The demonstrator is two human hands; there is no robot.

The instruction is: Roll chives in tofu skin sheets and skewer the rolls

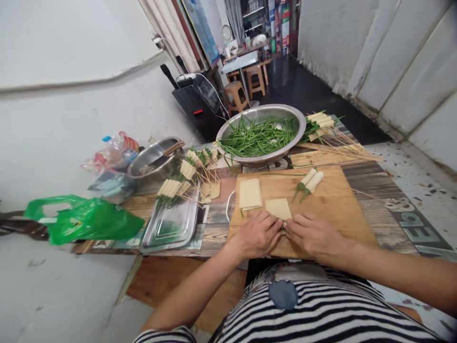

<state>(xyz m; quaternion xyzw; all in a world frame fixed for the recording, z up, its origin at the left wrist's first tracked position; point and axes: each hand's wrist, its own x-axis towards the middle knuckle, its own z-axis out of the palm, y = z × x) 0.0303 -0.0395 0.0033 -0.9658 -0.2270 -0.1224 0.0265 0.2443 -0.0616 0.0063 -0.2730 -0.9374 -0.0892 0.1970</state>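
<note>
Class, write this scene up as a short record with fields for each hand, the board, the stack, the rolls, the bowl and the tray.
Left hand: fingers curled on the near edge of a pale sheet
Right hand: fingers curled on the same edge
Board: wooden, beneath the sheet
Stack: square pale sheets, left of the single sheet
Rolls: two on the board, greens poking out
Bowl: metal, holding green stems
Tray: metal, left of the board
</note>
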